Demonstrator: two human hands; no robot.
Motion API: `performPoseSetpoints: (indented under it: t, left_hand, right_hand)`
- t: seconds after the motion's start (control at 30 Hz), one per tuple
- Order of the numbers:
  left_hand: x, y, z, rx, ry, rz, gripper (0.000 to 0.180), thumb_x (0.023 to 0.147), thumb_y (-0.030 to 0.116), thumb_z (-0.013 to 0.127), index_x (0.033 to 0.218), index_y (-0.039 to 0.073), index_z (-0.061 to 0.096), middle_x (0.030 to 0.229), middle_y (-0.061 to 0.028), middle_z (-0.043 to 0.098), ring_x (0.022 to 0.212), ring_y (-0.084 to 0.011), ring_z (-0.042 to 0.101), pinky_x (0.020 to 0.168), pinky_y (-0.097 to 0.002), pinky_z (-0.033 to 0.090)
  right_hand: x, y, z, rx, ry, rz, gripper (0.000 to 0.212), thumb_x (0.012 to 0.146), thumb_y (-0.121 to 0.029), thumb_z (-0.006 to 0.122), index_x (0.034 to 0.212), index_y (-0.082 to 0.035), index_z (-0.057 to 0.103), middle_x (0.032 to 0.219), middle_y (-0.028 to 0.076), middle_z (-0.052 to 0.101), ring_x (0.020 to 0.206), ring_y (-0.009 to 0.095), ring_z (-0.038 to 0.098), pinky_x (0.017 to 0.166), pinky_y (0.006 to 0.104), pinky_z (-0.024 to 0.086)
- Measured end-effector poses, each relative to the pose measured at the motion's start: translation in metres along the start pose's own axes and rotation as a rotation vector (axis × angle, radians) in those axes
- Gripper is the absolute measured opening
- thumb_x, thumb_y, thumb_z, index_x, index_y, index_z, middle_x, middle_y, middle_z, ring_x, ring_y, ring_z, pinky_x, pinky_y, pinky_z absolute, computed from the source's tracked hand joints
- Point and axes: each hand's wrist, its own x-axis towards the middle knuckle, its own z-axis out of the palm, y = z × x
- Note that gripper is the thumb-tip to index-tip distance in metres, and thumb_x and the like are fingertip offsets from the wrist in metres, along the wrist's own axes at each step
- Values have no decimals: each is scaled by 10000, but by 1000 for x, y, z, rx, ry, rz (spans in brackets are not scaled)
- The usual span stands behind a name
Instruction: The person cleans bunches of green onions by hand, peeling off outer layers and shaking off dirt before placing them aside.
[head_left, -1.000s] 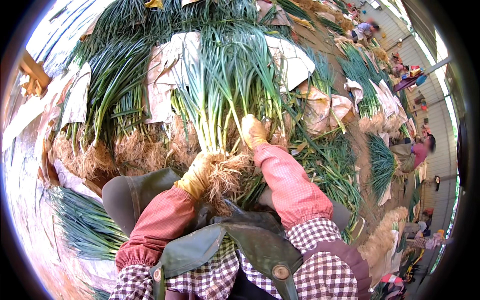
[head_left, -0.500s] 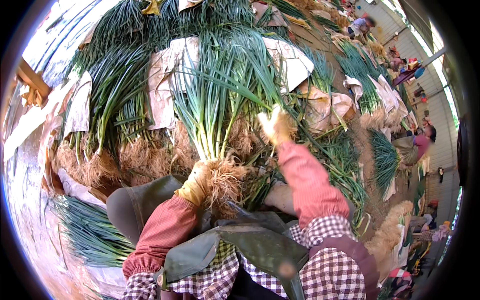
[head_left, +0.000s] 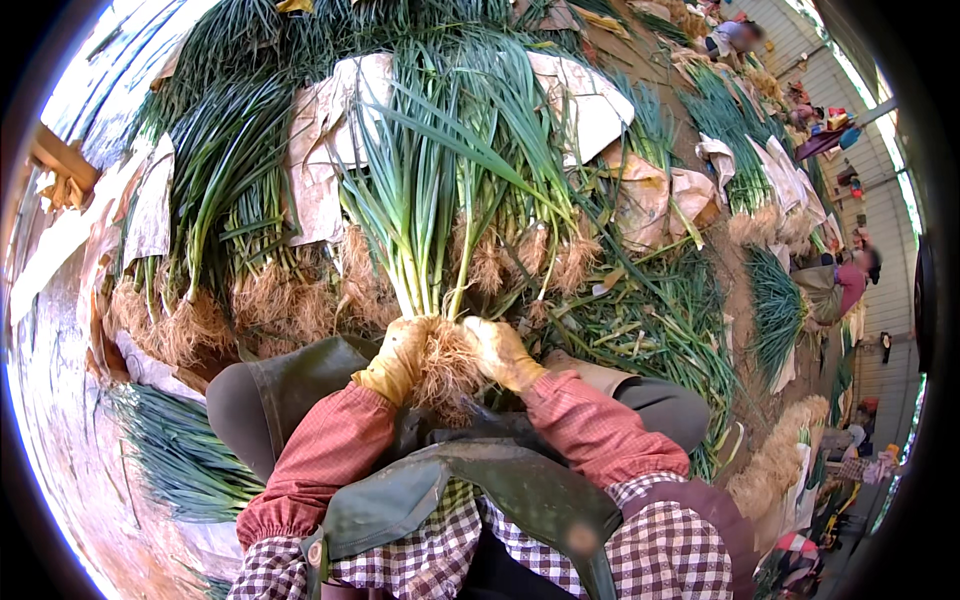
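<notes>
A bunch of green onions (head_left: 412, 235) stands upright before my lap, long leaves pointing away and tan roots (head_left: 446, 375) hanging toward me. My left hand (head_left: 397, 360), in a yellowish glove, is closed around the bunch just above the roots. Against the right side of the same bunch, my gloved right hand (head_left: 502, 352) is closed at the base of a green onion stalk; its fingertips are partly hidden among stalks and roots. Just beyond the right hand lie more loose green onions (head_left: 540, 190), roots toward me.
Bundled green onions (head_left: 215, 200) with cardboard-like sheets (head_left: 325, 150) lie to the far left. Loose leaves and trimmings (head_left: 650, 330) cover the ground at right. Another pile (head_left: 185, 455) is by my left knee. Co-workers (head_left: 845, 285) sit at far right.
My right hand has come back from the loose green onions to the base of the bunch, beside my left hand. The left hand keeps its hold in nearly the same place.
</notes>
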Motion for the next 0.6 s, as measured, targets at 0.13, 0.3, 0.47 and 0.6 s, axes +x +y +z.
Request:
performPoseSetpoints:
  t: [0.13, 0.3, 0.47, 0.6]
  left_hand:
    - [-9, 10, 7, -37, -165, 58, 140, 799, 70, 495, 831, -33, 585, 666, -105, 583, 534, -201, 567, 477, -297, 484]
    - [-8, 5, 4, 28, -241, 13, 176, 852, 105, 459, 884, -26, 571, 738, -113, 595, 631, -204, 587, 563, -312, 512]
    - [-4, 4, 4, 11, -236, 4, 182, 830, 80, 466, 926, -50, 550, 788, -145, 599, 651, -229, 594, 579, -325, 521]
    - [-4, 8, 5, -40, -200, -4, 178, 821, 77, 472, 914, -51, 553, 774, -144, 596, 638, -229, 592, 570, -322, 518]
  right_hand:
    - [-17, 62, 8, -547, -455, 40, 254, 859, -269, 452, 919, -86, 618, 908, 134, 622, 897, 262, 583, 785, 346, 456]
    - [51, 57, -20, 1200, -56, 228, 490, 903, -446, 388, 1145, -30, 479, 690, 31, 581, 428, 41, 397, 359, 165, 311]
    - [78, 17, -9, 1694, 51, 114, 357, 905, -352, 437, 981, -27, 564, 618, 36, 543, 424, 103, 452, 405, 247, 414]
    - [74, 23, 1, 1869, 116, 182, 331, 897, -321, 464, 864, -13, 581, 504, -17, 458, 374, 75, 382, 351, 202, 355]
